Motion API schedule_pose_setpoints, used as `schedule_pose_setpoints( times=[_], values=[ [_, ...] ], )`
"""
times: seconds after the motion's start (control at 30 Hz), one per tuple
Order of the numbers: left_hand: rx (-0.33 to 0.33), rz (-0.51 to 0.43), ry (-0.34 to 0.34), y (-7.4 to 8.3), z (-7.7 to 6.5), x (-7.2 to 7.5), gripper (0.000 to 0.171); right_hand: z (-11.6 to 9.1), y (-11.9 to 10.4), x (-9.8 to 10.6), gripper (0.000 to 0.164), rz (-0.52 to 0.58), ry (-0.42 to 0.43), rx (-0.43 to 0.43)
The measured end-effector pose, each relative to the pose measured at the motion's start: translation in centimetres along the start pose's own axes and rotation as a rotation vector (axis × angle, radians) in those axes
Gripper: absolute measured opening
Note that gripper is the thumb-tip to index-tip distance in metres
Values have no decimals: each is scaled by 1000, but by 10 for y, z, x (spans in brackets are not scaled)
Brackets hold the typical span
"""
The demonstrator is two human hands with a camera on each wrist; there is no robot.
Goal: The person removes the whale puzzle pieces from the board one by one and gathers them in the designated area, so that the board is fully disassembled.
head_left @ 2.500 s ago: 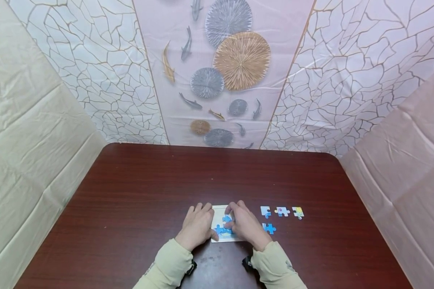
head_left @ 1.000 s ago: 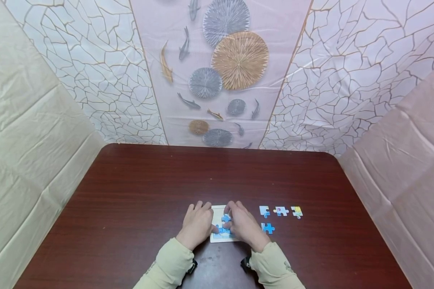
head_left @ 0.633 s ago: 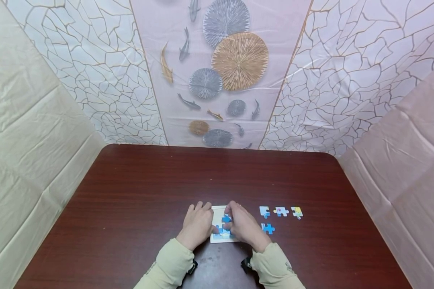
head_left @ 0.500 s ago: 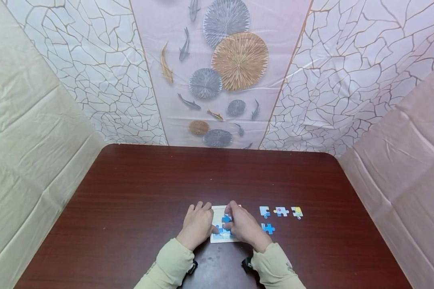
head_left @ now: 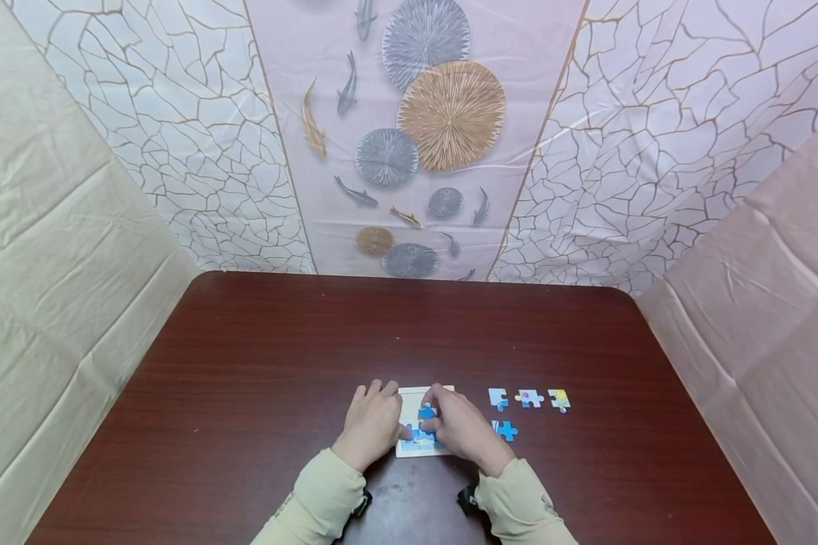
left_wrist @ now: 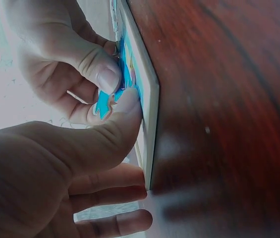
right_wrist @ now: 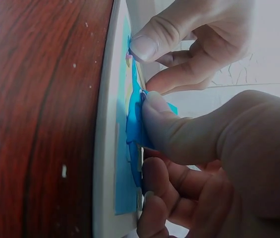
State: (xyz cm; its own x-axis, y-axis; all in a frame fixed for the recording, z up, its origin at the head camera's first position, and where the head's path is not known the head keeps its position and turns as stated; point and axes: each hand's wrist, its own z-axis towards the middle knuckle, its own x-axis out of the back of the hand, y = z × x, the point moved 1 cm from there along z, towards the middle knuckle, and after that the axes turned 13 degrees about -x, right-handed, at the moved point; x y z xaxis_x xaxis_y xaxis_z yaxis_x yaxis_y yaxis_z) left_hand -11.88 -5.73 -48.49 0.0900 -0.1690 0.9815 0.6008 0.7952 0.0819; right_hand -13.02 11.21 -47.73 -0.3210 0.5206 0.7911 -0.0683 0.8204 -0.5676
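Note:
A small pale puzzle tray (head_left: 409, 401) lies on the table before me, with several blue jigsaw pieces (head_left: 417, 445) along its near side. My left hand (head_left: 371, 425) is at the tray's left edge; in the left wrist view its thumb (left_wrist: 125, 106) presses on the pieces while the fairly straight fingers touch the rim. Over the tray, my right hand (head_left: 466, 428) pinches a blue jigsaw piece (head_left: 427, 411) between thumb and fingers. That piece (left_wrist: 103, 105) looks tilted above the others in the left wrist view. The right hand hides the tray's right part.
Several loose jigsaw pieces lie right of the tray: a corner-like blue and white one (head_left: 498, 399), a pale one with a pink swirl (head_left: 529, 398), a yellow one (head_left: 559, 400) and a blue one (head_left: 506, 431). The dark wooden table (head_left: 279, 341) extends around them.
My left thumb has shifted from the tray's near left corner up onto the pieces. The right hand stays over the tray, its pinched piece moving only slightly.

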Motion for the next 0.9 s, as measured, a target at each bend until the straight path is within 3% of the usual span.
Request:
schedule_pose_setpoints(
  times=[0.9],
  values=[
    [-1, 7, -2, 1, 0, 3, 40, -1, 2, 4, 17, 16, -36, 53]
  ],
)
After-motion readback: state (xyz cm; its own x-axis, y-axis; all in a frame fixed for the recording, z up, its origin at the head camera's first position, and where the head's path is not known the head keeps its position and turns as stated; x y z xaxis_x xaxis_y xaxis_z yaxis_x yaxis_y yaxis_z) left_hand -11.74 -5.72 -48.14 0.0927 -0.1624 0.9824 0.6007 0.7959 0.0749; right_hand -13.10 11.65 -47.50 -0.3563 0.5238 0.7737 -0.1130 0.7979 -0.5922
